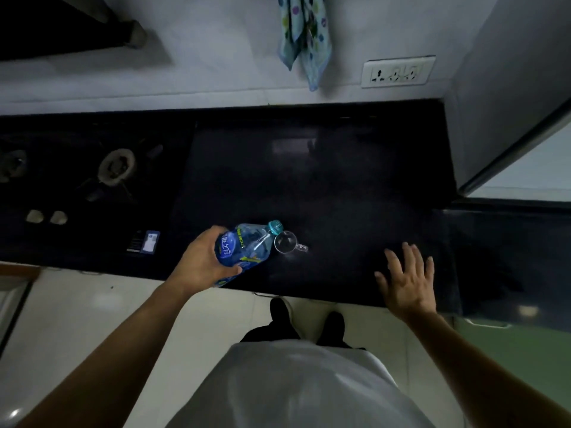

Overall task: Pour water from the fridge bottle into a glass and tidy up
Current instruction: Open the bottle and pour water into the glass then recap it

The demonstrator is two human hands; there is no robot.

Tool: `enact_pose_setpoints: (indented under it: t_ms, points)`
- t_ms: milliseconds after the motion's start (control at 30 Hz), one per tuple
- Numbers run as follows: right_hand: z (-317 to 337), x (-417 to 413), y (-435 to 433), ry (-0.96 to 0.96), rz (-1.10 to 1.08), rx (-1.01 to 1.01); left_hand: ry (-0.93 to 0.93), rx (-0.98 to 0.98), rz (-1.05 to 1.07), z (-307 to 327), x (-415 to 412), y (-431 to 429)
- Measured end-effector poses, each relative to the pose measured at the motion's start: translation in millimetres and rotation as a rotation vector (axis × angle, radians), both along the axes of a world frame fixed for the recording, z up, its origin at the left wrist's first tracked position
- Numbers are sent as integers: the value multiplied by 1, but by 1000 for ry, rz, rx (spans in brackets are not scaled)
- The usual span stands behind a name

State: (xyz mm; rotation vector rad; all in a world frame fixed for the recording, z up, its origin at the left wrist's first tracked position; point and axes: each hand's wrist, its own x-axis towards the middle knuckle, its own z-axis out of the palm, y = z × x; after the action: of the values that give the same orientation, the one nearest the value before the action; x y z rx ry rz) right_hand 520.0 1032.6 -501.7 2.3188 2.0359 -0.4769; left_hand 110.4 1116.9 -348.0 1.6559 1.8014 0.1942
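Observation:
My left hand [202, 262] grips a clear plastic water bottle [247, 247] with a blue label, tilted so its teal-capped neck points up and to the right. The neck sits right over the rim of a small clear glass with a handle [287, 242], which stands on the black countertop [340, 196] near its front edge. I cannot tell whether water is flowing. My right hand [408, 278] hovers flat with its fingers spread over the counter's front right part, well to the right of the glass, holding nothing.
A gas stove with burners [116, 166] fills the counter's left side, with a small dark box [143, 242] in front of it. A dotted towel [304, 35] and a wall socket [398, 72] hang behind. The grey fridge [509, 88] stands at the right.

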Motion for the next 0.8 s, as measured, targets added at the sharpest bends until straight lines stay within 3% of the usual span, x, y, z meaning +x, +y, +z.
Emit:
enact_pose_setpoints:
  t_ms: [800]
  points:
    - [-2, 5, -1, 16, -17, 54, 181, -79, -61, -34, -3, 3]
